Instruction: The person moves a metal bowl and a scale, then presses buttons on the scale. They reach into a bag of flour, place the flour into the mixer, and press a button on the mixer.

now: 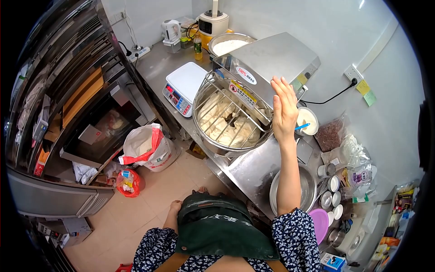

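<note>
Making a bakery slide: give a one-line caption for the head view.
Open right hand raised beside the dough mixer, its wire-guarded bowl full of dough.

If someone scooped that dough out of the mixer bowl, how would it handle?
Probably floppy: the dough slumps in soft folds against the mixer bowl. Likely heavy, since it fills much of the bowl. Its glossy surface suggests stickiness.

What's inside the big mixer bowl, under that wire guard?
A large pale lump of dough fills the mixer bowl, seen through the wire guard. The bowl's bottom and anything beneath are hidden by the dough.
</note>
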`<action>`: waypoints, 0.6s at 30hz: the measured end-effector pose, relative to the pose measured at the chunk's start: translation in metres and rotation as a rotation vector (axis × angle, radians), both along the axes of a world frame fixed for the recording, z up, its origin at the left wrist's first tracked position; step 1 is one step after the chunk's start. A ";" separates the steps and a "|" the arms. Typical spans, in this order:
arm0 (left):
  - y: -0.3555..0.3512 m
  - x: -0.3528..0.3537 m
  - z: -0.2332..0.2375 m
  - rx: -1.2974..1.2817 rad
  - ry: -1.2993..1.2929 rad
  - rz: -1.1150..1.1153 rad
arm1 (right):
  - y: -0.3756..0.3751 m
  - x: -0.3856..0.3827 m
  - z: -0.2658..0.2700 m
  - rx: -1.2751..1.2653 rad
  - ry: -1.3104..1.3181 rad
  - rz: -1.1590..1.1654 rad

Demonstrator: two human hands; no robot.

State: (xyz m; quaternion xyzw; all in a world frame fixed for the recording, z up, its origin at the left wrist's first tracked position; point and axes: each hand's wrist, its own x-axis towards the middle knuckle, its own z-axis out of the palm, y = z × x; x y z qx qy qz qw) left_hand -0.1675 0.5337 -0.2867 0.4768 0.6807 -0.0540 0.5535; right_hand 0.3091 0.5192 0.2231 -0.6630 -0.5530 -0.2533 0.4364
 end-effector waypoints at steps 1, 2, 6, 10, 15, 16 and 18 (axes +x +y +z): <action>0.000 0.000 -0.001 -0.002 -0.002 -0.001 | 0.000 0.000 0.000 0.000 0.000 0.000; 0.000 0.000 0.000 -0.004 -0.003 -0.001 | 0.000 0.000 0.000 -0.001 0.000 0.001; 0.002 0.001 0.001 0.002 0.013 -0.029 | 0.000 -0.001 0.001 0.000 0.000 0.000; 0.003 0.000 -0.003 0.016 0.008 -0.040 | 0.000 -0.001 0.000 0.003 0.004 0.001; 0.004 -0.002 -0.013 0.010 0.005 -0.032 | 0.000 -0.002 0.001 0.006 0.003 -0.006; 0.004 -0.002 -0.013 0.010 0.009 -0.034 | 0.000 -0.002 0.001 0.008 0.005 -0.006; 0.004 -0.002 -0.012 0.009 0.017 -0.039 | 0.000 -0.002 0.001 0.012 0.007 -0.007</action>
